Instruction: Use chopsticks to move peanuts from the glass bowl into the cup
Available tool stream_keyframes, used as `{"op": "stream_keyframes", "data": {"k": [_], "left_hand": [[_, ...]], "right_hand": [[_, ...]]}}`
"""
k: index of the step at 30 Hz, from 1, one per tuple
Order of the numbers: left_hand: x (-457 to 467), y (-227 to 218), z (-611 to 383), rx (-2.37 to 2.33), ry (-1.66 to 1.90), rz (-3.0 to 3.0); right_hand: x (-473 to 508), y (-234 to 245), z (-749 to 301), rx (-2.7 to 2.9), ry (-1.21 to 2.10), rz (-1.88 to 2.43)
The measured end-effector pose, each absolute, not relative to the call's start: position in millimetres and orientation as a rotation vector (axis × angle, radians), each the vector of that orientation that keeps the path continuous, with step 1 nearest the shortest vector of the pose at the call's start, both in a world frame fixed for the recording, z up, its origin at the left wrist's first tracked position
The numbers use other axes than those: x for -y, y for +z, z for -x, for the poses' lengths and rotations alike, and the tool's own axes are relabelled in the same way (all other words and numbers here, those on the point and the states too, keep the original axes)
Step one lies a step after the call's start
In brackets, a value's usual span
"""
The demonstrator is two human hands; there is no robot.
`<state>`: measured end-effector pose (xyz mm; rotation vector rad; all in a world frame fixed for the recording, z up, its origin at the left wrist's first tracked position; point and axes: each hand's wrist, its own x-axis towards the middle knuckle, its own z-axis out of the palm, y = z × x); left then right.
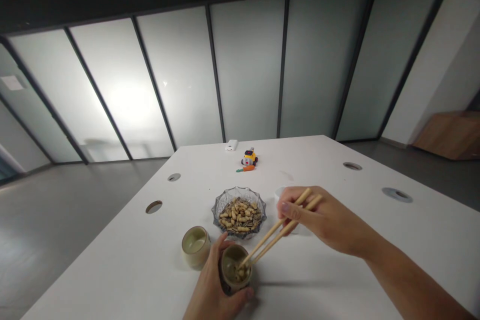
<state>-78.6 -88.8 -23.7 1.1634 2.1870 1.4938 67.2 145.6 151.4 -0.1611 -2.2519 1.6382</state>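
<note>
My left hand (219,285) is wrapped round a small greenish ceramic cup (229,256), its mouth tipped toward me. A few peanuts (242,274) lie at the bottom of that cup. In my right hand (313,217) is a pair of wooden chopsticks (272,237), with the tips inside the cup, at the peanuts. Whether the tips pinch one, I cannot tell. A second cup (195,246) of the same kind stands just left of my left hand. Beyond the cups sits a scalloped glass bowl (221,201) holding peanuts in the shell and sunflower seeds.
A white container (278,194) stands partly hidden behind my right hand. Farther back on the white table (123,260) are a toy carrot-like orange and green piece (245,169), a yellow and grey toy car (249,158) and a white box-shaped device (231,145). Round holes pierce the tabletop.
</note>
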Motion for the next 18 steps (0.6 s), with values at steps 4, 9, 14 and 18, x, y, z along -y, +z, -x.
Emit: {"op": "stream_keyframes", "data": {"k": [4,9,14,18], "left_hand": [[89,-23,78,-2.185,1.496,-1.166],[90,-28,81,-2.205,1.462,-1.170],[92,-34,84,-2.219,1.464,-1.209],[92,-35,85,-2.206,1.465,-1.214]], "right_hand": [[-146,151,-67,2.247,1.542,0.147],[-156,152,-66,2.178,1.177,0.198],[-154,140,-57,2.270,0.990,0.168],[-153,131,-50,2.323,0.931,0.090]]}}
